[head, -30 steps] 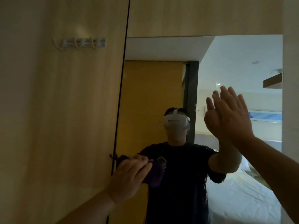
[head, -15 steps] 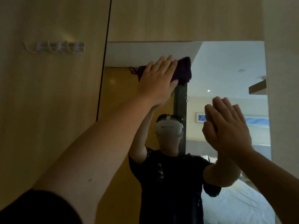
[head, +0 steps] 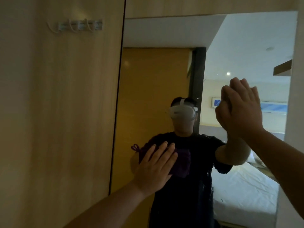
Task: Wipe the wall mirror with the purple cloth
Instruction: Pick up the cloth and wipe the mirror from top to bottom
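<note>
The wall mirror (head: 164,38) fills the middle and right of the view, set in pale wood panelling. My left hand (head: 154,168) lies flat, fingers spread, pressing the folded purple cloth (head: 182,163) against the glass in the mirror's lower left part. A small loop of the cloth sticks out at its upper left. My right hand (head: 241,111) rests flat and open on the glass at the right, holding nothing. The mirror reflects a person in a dark shirt with a white headset.
A wooden wall panel (head: 57,112) stands left of the mirror with a white hook rail (head: 79,25) near its top. A narrow pale wall strip (head: 294,79) borders the mirror on the right. The reflection shows a yellow door and a white bed.
My left hand has swept the purple cloth from the mirror's top down to its lower left part. My right hand has stayed pressed on the glass at the right.
</note>
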Motion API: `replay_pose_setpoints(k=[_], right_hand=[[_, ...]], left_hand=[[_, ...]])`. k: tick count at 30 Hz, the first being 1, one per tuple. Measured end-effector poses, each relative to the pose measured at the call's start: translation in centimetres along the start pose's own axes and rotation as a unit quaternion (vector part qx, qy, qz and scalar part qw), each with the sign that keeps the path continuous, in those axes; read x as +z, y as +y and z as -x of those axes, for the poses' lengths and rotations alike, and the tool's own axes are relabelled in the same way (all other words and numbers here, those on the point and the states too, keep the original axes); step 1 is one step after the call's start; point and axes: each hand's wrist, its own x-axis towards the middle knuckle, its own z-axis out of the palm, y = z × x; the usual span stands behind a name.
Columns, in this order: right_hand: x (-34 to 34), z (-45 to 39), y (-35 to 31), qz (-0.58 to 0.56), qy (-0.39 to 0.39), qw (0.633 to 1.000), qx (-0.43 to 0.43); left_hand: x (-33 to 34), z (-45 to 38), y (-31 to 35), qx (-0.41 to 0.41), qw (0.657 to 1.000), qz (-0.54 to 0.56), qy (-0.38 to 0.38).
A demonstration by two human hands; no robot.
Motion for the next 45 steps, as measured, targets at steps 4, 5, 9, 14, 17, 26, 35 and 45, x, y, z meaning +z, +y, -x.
replay_pose_setpoints(k=[4, 5, 9, 14, 17, 26, 35, 45], right_hand=[[-0.8, 0.9, 1.1, -0.023, -0.006, 1.000, 0.010], [-1.2, 1.2, 1.4, -0.022, -0.005, 1.000, 0.018], [-1.0, 2.5, 2.7, 0.038, -0.025, 0.999, 0.002], [-0.2, 2.2, 3.4, 0.065, -0.006, 0.998, -0.013], [0.0, 2.3, 3.9, 0.061, 0.013, 0.998, -0.024], [-0.3, 2.1, 4.5, -0.031, 0.033, 0.998, -0.040], [-1.7, 2.4, 4.3, -0.054, 0.024, 0.998, -0.029], [-4.8, 3.4, 7.6, 0.022, -0.004, 1.000, -0.012]], left_hand=[[-0.1, -2.0, -1.0, -0.009, 0.993, 0.058, 0.101], [-0.3, -3.4, -1.5, -0.019, 0.991, 0.058, 0.122], [-3.2, -14.6, -5.8, -0.080, 0.977, 0.054, 0.189], [-8.7, -31.8, -10.6, -0.136, 0.963, 0.022, 0.233], [-9.1, -37.1, -10.9, -0.122, 0.971, 0.000, 0.207], [-6.0, -28.0, -7.0, 0.009, 0.989, 0.024, 0.147], [0.5, -5.0, 5.4, 0.082, 0.993, 0.061, 0.061], [-5.6, -19.1, 1.7, -0.079, 0.981, 0.064, 0.165]])
